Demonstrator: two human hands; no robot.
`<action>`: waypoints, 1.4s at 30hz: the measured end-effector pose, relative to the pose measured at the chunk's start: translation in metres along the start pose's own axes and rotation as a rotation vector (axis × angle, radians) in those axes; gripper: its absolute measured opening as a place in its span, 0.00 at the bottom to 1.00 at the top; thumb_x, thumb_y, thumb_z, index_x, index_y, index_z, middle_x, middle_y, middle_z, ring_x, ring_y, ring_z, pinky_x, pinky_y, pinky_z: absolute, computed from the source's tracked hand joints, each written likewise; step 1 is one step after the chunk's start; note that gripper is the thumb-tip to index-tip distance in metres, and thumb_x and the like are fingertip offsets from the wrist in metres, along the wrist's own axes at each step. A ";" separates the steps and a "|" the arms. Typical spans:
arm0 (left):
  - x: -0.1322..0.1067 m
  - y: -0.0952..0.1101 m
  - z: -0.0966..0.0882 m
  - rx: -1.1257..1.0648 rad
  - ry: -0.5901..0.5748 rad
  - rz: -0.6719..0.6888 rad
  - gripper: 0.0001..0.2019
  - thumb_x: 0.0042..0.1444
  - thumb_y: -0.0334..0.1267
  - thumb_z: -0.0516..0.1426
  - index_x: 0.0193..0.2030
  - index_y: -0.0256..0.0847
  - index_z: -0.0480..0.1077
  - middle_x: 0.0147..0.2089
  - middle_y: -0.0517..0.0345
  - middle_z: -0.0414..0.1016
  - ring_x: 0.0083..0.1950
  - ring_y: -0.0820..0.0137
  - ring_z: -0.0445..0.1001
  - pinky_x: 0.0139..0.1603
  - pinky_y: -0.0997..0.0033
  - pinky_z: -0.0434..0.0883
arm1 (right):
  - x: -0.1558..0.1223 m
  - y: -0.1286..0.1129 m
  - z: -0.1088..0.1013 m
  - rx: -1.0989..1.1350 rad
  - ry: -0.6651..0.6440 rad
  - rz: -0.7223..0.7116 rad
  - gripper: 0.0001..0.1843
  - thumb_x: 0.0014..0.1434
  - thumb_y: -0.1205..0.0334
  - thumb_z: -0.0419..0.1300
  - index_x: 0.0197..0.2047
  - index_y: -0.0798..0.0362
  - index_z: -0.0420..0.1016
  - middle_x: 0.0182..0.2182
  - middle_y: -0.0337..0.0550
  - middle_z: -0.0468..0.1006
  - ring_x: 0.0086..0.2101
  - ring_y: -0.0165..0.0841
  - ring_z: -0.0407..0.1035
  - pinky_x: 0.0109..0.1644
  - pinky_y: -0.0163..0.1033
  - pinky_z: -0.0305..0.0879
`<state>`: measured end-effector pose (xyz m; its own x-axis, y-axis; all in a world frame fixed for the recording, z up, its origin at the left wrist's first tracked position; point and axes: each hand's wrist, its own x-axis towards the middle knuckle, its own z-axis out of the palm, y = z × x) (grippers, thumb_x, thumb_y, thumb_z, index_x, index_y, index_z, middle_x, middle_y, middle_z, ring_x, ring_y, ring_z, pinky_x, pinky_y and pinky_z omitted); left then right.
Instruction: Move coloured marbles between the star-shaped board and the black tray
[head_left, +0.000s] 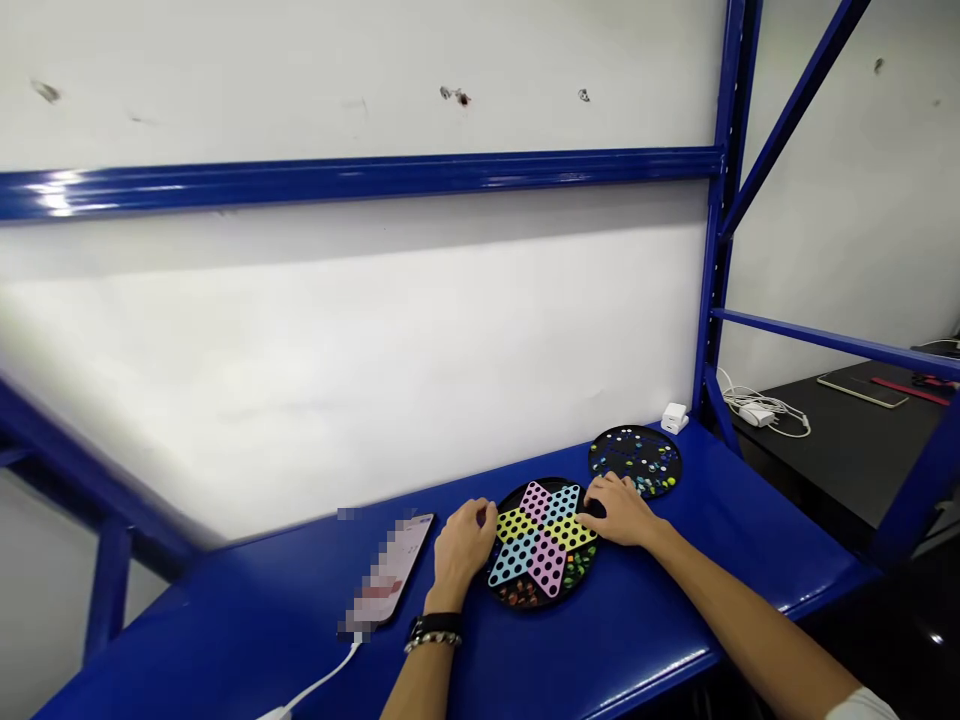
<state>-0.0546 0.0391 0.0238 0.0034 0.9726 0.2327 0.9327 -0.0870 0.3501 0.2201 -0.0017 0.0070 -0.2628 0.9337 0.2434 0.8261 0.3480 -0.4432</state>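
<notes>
Indoor work area of a workshop or storeroom type, identified by its industrial racking; the exact kind cannot be told. A glossy blue metal shelf (645, 625) forms the work surface, its back edge running along an off-white wall with dark marks (337, 350). A long horizontal blue metal beam (375, 184) crosses the wall and meets a perforated blue metal upright (716, 260) at the shelf's back right corner. Diagonal blue metal bracing (795, 116) and a flat black tabletop (847, 415) appear beyond the right edge.
</notes>
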 end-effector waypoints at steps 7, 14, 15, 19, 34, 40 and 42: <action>0.000 0.002 -0.006 0.087 -0.059 -0.055 0.21 0.62 0.50 0.47 0.25 0.43 0.70 0.30 0.55 0.77 0.35 0.64 0.75 0.28 0.72 0.55 | 0.003 -0.002 0.007 -0.104 0.043 0.009 0.25 0.63 0.41 0.54 0.25 0.53 0.70 0.34 0.43 0.73 0.41 0.36 0.63 0.47 0.43 0.53; 0.000 0.002 -0.003 -0.003 -0.090 0.025 0.19 0.62 0.49 0.47 0.34 0.43 0.74 0.39 0.55 0.80 0.42 0.63 0.76 0.35 0.70 0.63 | 0.005 -0.004 0.007 -0.136 0.044 0.033 0.33 0.64 0.40 0.50 0.17 0.54 0.66 0.27 0.43 0.73 0.36 0.34 0.63 0.44 0.41 0.50; 0.000 0.001 -0.001 -0.039 -0.110 0.060 0.18 0.62 0.49 0.47 0.36 0.43 0.74 0.40 0.55 0.79 0.42 0.64 0.75 0.36 0.71 0.64 | 0.005 -0.003 0.007 -0.142 0.045 0.047 0.33 0.64 0.40 0.50 0.16 0.54 0.66 0.26 0.43 0.73 0.35 0.33 0.64 0.44 0.41 0.50; 0.001 -0.002 0.005 -0.184 -0.160 0.193 0.17 0.63 0.46 0.46 0.41 0.45 0.74 0.45 0.58 0.79 0.44 0.67 0.75 0.44 0.71 0.67 | 0.005 0.001 0.010 -0.157 0.044 0.088 0.29 0.62 0.44 0.53 0.17 0.55 0.67 0.23 0.41 0.74 0.31 0.31 0.64 0.43 0.40 0.49; -0.004 0.014 -0.003 0.068 -0.101 0.066 0.17 0.62 0.50 0.49 0.39 0.45 0.76 0.40 0.55 0.80 0.44 0.62 0.77 0.37 0.70 0.65 | 0.002 -0.007 0.011 -0.160 0.056 0.147 0.27 0.63 0.50 0.54 0.17 0.55 0.68 0.19 0.39 0.74 0.24 0.27 0.62 0.42 0.39 0.48; -0.008 0.020 -0.006 0.098 -0.113 0.155 0.16 0.63 0.47 0.48 0.44 0.47 0.75 0.50 0.58 0.77 0.46 0.64 0.77 0.39 0.69 0.67 | 0.001 -0.014 0.013 -0.192 0.064 0.180 0.26 0.64 0.51 0.51 0.19 0.55 0.70 0.22 0.43 0.77 0.25 0.29 0.65 0.44 0.39 0.49; -0.008 0.020 -0.004 0.109 -0.122 0.173 0.16 0.64 0.46 0.47 0.48 0.48 0.74 0.53 0.58 0.75 0.45 0.65 0.77 0.39 0.70 0.68 | 0.001 -0.016 0.014 -0.195 0.063 0.184 0.26 0.65 0.52 0.50 0.19 0.55 0.71 0.23 0.43 0.78 0.26 0.29 0.66 0.44 0.39 0.49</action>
<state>-0.0373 0.0281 0.0329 0.2040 0.9647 0.1667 0.9477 -0.2373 0.2135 0.1992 -0.0052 0.0023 -0.0727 0.9704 0.2303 0.9389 0.1445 -0.3124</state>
